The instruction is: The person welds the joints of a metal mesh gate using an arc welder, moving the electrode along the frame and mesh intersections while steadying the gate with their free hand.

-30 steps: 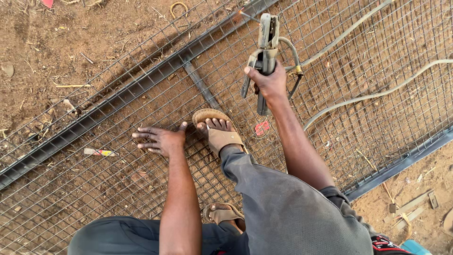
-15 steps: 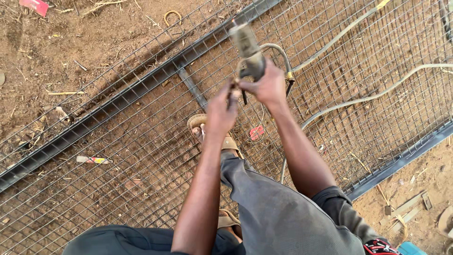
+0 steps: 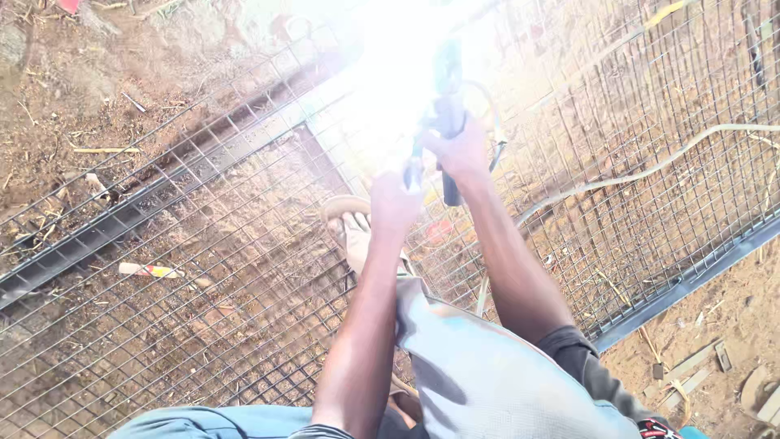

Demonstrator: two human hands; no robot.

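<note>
Welding holder gripped by both hands, probably sparking, wire mesh over dirt ground

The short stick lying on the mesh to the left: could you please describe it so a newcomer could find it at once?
Start at the dark metal frame bar crossing the wire mesh panel on the left. Just below it lies a short pale stick with a red and yellow band, the only coloured item on that stretch of mesh.

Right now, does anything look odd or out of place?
A white glare washes out the top centre, above the tool that both hands grip. A sandalled foot rests on the wire mesh nearby.
</note>
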